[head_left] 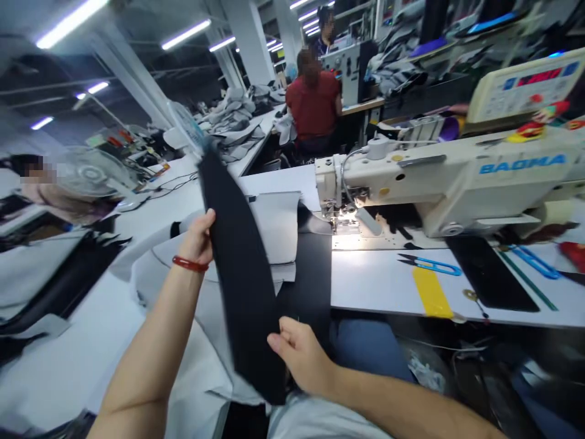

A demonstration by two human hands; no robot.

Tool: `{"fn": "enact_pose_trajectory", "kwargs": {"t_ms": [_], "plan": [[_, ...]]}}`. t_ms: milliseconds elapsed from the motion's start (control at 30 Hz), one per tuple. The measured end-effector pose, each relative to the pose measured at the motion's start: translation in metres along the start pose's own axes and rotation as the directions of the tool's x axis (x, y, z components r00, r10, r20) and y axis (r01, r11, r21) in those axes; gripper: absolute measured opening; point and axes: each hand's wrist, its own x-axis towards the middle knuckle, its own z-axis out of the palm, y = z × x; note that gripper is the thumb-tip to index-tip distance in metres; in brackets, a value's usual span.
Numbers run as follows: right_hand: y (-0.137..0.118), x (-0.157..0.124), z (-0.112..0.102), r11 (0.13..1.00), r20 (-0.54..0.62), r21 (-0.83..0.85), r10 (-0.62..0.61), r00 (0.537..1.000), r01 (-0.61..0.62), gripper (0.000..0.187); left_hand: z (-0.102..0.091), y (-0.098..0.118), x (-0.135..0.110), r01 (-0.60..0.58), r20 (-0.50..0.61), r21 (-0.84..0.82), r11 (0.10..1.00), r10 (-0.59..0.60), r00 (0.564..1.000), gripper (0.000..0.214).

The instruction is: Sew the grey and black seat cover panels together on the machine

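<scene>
A long black fabric strip [242,274] runs up and to the left in front of me. My left hand [198,238], with a red bracelet on the wrist, is closed on the strip's left edge near the middle. My right hand [299,356] pinches its lower end close to my lap. More black fabric [313,268] and grey fabric pieces [276,225] lie on the table behind the strip. A white sewing machine [439,177] stands to the right, its lit needle area [350,225] beyond the strip.
Blue-handled snips [429,264], a yellow strip [432,292], a black phone [491,274] and blue scissors [534,261] lie on the white table [379,283]. A fan [94,174] stands left. A person in red [314,107] sits at the back beside grey fabric piles [233,122].
</scene>
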Motion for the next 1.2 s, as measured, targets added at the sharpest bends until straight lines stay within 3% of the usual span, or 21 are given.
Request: {"fn": "enact_pose_trajectory", "kwargs": {"t_ms": [67, 167, 233, 300, 367, 400, 433, 467, 500, 567, 600, 633, 667, 733, 833, 933, 1033, 1200], "plan": [[0.031, -0.001, 0.009, 0.977, 0.103, 0.114, 0.168, 0.980, -0.180, 0.049, -0.015, -0.018, 0.019, 0.107, -0.097, 0.187, 0.976, -0.090, 0.991, 0.040], [0.064, -0.001, 0.014, 0.913, 0.163, 0.180, 0.339, 0.927, -0.366, 0.063, -0.007, -0.063, 0.043, 0.192, -0.022, 0.376, 0.906, -0.198, 0.980, 0.078], [0.077, 0.000, 0.010, 0.897, 0.106, 0.156, 0.402, 0.909, -0.415, 0.066, 0.006, -0.094, 0.055, 0.097, 0.147, 0.420, 0.902, -0.173, 0.974, 0.094], [0.083, 0.000, 0.001, 0.896, 0.047, 0.119, 0.426, 0.903, -0.429, 0.062, 0.017, -0.119, 0.066, -0.078, 0.302, 0.485, 0.871, -0.083, 0.950, 0.091], [0.081, -0.003, -0.016, 0.903, 0.051, 0.020, 0.428, 0.902, -0.430, 0.048, 0.022, -0.139, 0.075, -0.292, 0.375, 0.653, 0.698, 0.038, 0.926, 0.080], [0.077, -0.005, -0.027, 0.919, 0.056, -0.081, 0.390, 0.919, -0.385, 0.039, 0.023, -0.146, 0.078, -0.393, 0.405, 0.745, 0.539, 0.102, 0.908, 0.075], [0.071, -0.007, -0.040, 0.933, 0.044, -0.220, 0.302, 0.952, -0.285, 0.031, 0.023, -0.152, 0.080, -0.489, 0.468, 0.800, 0.347, 0.149, 0.871, 0.069], [0.064, -0.008, -0.055, 0.910, 0.025, -0.393, 0.157, 0.987, -0.135, 0.026, 0.025, -0.157, 0.082, -0.589, 0.570, 0.793, 0.154, 0.155, 0.807, 0.064], [0.056, -0.007, -0.072, 0.815, 0.015, -0.579, -0.038, 0.999, 0.040, 0.026, 0.028, -0.161, 0.083, -0.695, 0.691, 0.719, -0.009, 0.108, 0.715, 0.058], [0.039, 0.002, -0.109, 0.423, 0.078, -0.866, -0.411, 0.908, 0.266, 0.031, 0.038, -0.168, 0.087, -0.860, 0.864, 0.477, -0.180, -0.084, 0.496, 0.050], [0.032, 0.011, -0.128, 0.219, 0.141, -0.933, -0.504, 0.852, 0.284, 0.032, 0.045, -0.170, 0.090, -0.903, 0.894, 0.377, -0.206, -0.174, 0.413, 0.046], [0.026, 0.022, -0.145, 0.048, 0.214, -0.959, -0.528, 0.822, 0.280, 0.032, 0.052, -0.172, 0.095, -0.923, 0.899, 0.317, -0.216, -0.241, 0.365, 0.044], [0.021, 0.035, -0.160, -0.093, 0.293, -0.954, -0.511, 0.808, 0.287, 0.032, 0.060, -0.175, 0.100, -0.928, 0.893, 0.297, -0.225, -0.280, 0.353, 0.042], [0.016, 0.065, -0.183, -0.293, 0.417, -0.902, -0.415, 0.809, 0.316, 0.030, 0.072, -0.179, 0.111, -0.919, 0.875, 0.318, -0.233, -0.300, 0.379, 0.039], [0.015, 0.107, -0.198, -0.450, 0.472, -0.836, -0.299, 0.830, 0.313, 0.033, 0.075, -0.186, 0.118, -0.899, 0.870, 0.387, -0.202, -0.243, 0.429, 0.037], [0.019, 0.130, -0.196, -0.513, 0.397, -0.837, -0.328, 0.857, 0.191, 0.037, 0.062, -0.193, 0.108, -0.873, 0.870, 0.451, -0.185, -0.124, 0.476, 0.038], [0.023, 0.128, -0.182, -0.528, 0.360, -0.837, -0.338, 0.870, 0.141, 0.036, 0.043, -0.194, 0.088, -0.859, 0.861, 0.491, -0.145, -0.065, 0.504, 0.038], [0.023, 0.109, -0.156, -0.467, 0.334, -0.864, -0.256, 0.907, 0.187, 0.022, 0.029, -0.190, 0.069, -0.850, 0.850, 0.524, 0.057, -0.106, 0.517, 0.044]]}}
